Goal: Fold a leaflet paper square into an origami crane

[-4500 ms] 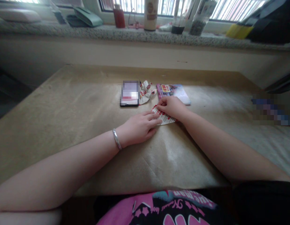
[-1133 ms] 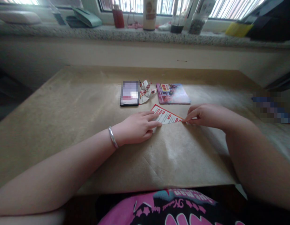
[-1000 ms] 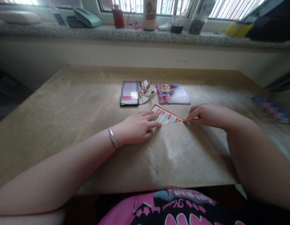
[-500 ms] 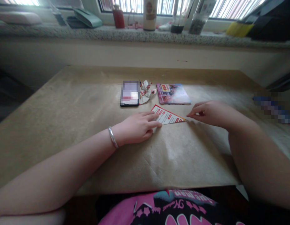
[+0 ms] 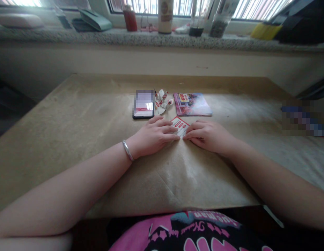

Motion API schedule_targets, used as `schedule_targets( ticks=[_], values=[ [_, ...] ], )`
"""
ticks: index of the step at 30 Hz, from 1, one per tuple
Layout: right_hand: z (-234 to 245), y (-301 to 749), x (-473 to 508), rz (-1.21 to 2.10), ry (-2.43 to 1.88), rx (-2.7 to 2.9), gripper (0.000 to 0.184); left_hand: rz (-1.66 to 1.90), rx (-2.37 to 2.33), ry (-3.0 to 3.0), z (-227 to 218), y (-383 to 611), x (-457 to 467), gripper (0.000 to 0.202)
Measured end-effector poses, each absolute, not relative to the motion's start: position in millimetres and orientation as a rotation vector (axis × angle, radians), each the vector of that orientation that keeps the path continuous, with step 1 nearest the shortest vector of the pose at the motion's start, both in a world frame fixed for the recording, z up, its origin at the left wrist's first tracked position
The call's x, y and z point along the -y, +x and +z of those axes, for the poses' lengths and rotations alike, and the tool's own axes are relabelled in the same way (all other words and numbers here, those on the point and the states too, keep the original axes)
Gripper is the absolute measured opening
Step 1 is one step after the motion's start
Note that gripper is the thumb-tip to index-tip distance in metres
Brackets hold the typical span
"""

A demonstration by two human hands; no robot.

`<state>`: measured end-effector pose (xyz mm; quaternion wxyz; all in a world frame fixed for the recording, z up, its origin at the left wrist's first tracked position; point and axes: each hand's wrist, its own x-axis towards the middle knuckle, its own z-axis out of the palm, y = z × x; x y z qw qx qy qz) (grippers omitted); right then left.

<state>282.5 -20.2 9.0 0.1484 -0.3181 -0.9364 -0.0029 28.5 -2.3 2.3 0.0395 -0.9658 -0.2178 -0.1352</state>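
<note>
A piece of folded printed paper [image 5: 181,126], white with red markings and a red border, lies on the table between my two hands. My left hand [image 5: 159,134], with a silver bangle at the wrist, rests flat on its left part, fingers stretched out and a little apart. My right hand [image 5: 204,135] is at its right part, fingers curled together with the tips by the near edge, close to the left fingertips. The paper's right corner is hidden under the right hand, so whether it is bent over cannot be seen.
Behind the hands lie a phone [image 5: 144,104], a crumpled printed paper [image 5: 163,101] and a stack of colourful square sheets [image 5: 192,104]. A blurred blue item [image 5: 304,120] is at the table's right side. Bottles and jars stand on the stone windowsill [image 5: 141,40].
My right hand has moved left from beyond the paper's right corner onto the paper, near my left fingertips. My left hand has stayed nearly in place.
</note>
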Motion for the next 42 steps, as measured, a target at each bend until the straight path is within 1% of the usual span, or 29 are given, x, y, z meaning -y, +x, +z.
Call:
schedule_targets(
  ticks=[6,13,18,21,25,32,42],
  values=[
    [12,278,20,-0.100,-0.885,2.729,0.025,-0.409,0.685,-2.958,2,35,6,0.029],
    [10,278,21,-0.030,-0.945,2.707,0.023,-0.377,0.715,-2.972,8,37,10,0.027],
    [10,279,22,0.009,-0.977,2.690,0.023,-0.326,0.748,-2.992,15,36,13,0.030],
    [12,279,23,0.013,-0.979,2.696,0.023,-0.272,0.733,-2.988,21,35,16,0.030],
    [12,281,22,0.027,-0.984,2.699,0.023,-0.192,0.771,-2.948,29,35,20,0.025],
    [13,280,23,0.065,-1.019,2.698,0.022,-0.059,0.813,-2.863,37,30,21,0.028],
    [14,279,23,0.093,-1.000,2.672,0.024,0.152,0.884,-2.883,53,15,18,0.024]
  ],
)
